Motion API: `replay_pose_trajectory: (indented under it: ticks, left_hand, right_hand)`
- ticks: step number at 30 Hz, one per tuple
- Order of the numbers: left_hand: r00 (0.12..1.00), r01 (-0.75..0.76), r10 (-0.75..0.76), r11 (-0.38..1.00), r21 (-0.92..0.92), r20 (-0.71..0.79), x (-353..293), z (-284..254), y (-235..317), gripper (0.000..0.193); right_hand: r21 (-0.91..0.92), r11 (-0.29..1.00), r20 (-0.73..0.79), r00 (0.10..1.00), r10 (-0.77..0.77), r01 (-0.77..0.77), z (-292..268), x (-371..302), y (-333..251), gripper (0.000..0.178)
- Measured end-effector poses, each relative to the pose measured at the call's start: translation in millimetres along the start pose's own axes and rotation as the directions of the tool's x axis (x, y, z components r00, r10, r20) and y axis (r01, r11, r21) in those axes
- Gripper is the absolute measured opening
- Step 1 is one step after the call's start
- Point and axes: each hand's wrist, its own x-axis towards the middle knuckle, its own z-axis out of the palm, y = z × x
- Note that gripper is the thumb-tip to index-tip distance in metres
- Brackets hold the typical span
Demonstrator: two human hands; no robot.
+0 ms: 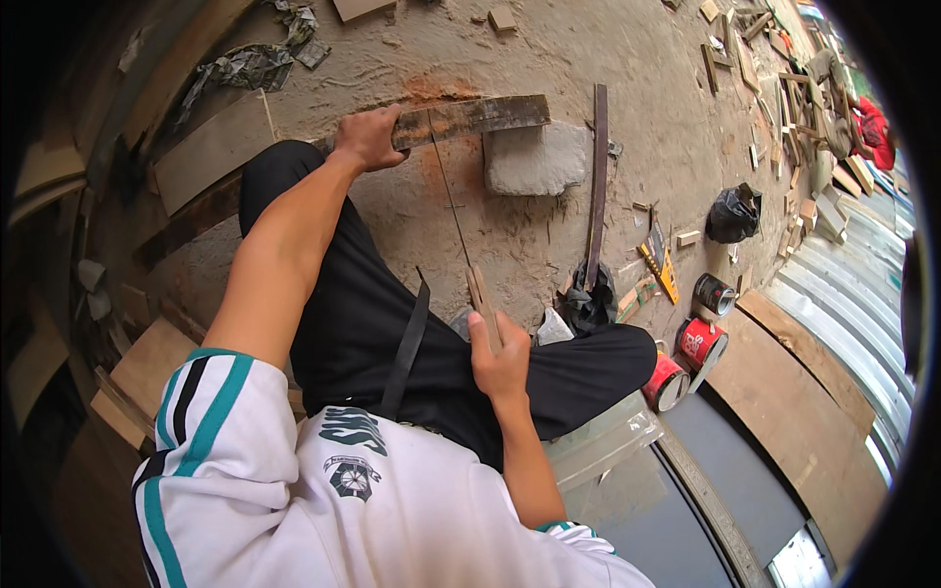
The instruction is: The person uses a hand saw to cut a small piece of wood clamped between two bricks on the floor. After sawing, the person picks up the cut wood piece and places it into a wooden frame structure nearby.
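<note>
A long dark wooden plank (480,115) runs across in front of me, its right end lying on a pale concrete block (534,165). My left hand (368,139) is closed over the plank, just left of a handsaw (450,191). The saw blade is seen nearly edge-on as a thin dark line, and its far end meets the plank. Around its wooden handle my right hand (501,355) is closed, close to my bent right leg. Reddish-orange sawdust (434,88) lies on the ground behind the plank beside the blade. The cut's depth cannot be made out.
Right of the block lie a dark narrow strip (598,176) and a yellow-and-black square (662,263). Red cans (702,341) stand beyond my right knee, near a black plastic bag (734,213). Wood scraps lie far right, where a person in red (872,134) is seen.
</note>
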Motion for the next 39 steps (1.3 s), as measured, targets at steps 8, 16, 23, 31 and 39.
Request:
replay_pose_trajectory:
  ticks: [8,16,23,31,39]
  left_hand:
    - [1.0,-0.03,0.03,1.0,0.005,0.005,5,8,-6,0.064]
    - [0.994,-0.089,0.088,0.996,-0.021,-0.059,9,10,0,0.062]
    - [0.998,-0.057,0.056,0.998,-0.03,-0.038,8,4,-9,0.061]
    - [0.999,-0.045,0.045,0.999,-0.011,-0.015,7,15,-13,0.062]
    - [0.996,-0.078,0.078,0.997,0.008,-0.033,12,14,-3,0.065]
  right_hand:
    - [-0.088,0.996,0.04,0.999,-0.021,0.025,18,43,13,0.029]
    - [-0.075,0.993,0.013,0.996,-0.091,0.091,43,82,47,0.032]
    - [-0.004,1.0,0.031,0.999,-0.017,0.018,-2,-3,39,0.026]
    - [-0.037,0.995,0.016,0.996,-0.089,0.09,9,16,48,0.03]
    - [-0.014,0.993,-0.006,0.993,-0.119,0.119,46,72,89,0.026]
